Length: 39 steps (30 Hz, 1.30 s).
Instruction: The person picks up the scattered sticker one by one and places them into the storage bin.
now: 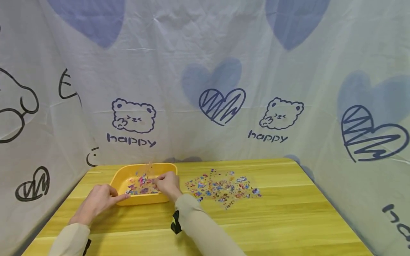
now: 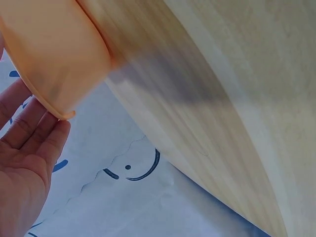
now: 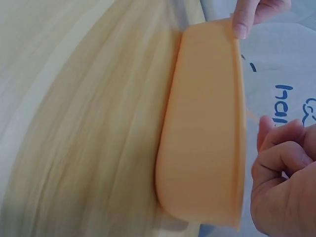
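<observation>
A yellow plastic basin [image 1: 144,200] stands on the left part of the table, with small colourful stickers [image 1: 142,186] on clear film inside. My left hand [image 1: 99,201] grips its near left corner, thumb over the rim; in the left wrist view the fingers [image 2: 30,116] lie along the rim. My right hand [image 1: 168,183] is over the basin's right end, fingers curled and fingertips together among the stickers. In the right wrist view the same hand [image 3: 284,182] shows bent fingers just beyond the rim; what they pinch is hidden there, and I cannot tell it from the head view.
To the right of the basin, many more colourful stickers [image 1: 224,186] on clear film are spread on the wood-grain table [image 1: 288,220]. A white cloth [image 1: 179,42] printed with hearts and bears hangs behind the table and along both sides.
</observation>
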{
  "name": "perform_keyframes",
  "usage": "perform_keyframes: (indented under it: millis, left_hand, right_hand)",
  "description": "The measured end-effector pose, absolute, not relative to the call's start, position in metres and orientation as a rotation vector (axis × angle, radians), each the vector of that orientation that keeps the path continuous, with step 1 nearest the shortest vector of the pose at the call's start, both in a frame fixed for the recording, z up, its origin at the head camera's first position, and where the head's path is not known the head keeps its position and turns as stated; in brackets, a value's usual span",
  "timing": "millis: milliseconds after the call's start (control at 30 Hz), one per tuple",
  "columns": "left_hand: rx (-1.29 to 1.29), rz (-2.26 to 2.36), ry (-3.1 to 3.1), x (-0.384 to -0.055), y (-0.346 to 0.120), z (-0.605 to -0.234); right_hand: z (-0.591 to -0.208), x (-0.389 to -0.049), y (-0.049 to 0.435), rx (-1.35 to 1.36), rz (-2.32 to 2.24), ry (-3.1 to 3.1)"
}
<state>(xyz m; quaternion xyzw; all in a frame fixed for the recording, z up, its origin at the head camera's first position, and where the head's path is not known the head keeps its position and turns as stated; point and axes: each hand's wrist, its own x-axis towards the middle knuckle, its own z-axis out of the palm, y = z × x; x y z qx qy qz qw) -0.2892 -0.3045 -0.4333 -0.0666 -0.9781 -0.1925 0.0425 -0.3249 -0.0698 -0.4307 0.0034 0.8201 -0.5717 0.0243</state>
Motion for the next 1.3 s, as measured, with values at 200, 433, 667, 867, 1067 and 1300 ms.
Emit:
perform_keyframes:
  millis: [200, 433, 667, 867, 1067, 1300]
  left_hand:
    - [-0.215, -0.592, -2.986, -0.29, -0.303, -0.434]
    - [-0.204, -0.59, -3.001, -0.291, -0.303, -0.435]
    - [-0.186, -0.595, -3.012, -0.292, -0.303, -0.433]
    - [-0.204, -0.569, -3.002, -0.292, -0.306, -0.432]
    - [-0.218, -0.569, -3.0, -0.293, -0.307, -0.433]
    - [-0.24, -0.555, -2.994, -0.291, -0.307, -0.434]
  right_hand:
    - [-0.427, -0.324, -0.073, -0.12, -1.624, 2.535]
    - [-0.426, -0.325, -0.071, -0.141, -1.442, 2.628]
    - [-0.429, -0.327, -0.056, -0.282, -1.386, 2.692]
    - [-0.432, -0.325, -0.048, -0.399, -1.393, 2.775]
    - [-0.436, -0.324, -0.043, -0.411, -1.437, 2.811]
    - [-0.437, -0.322, -0.031, -0.467, -1.411, 2.868]
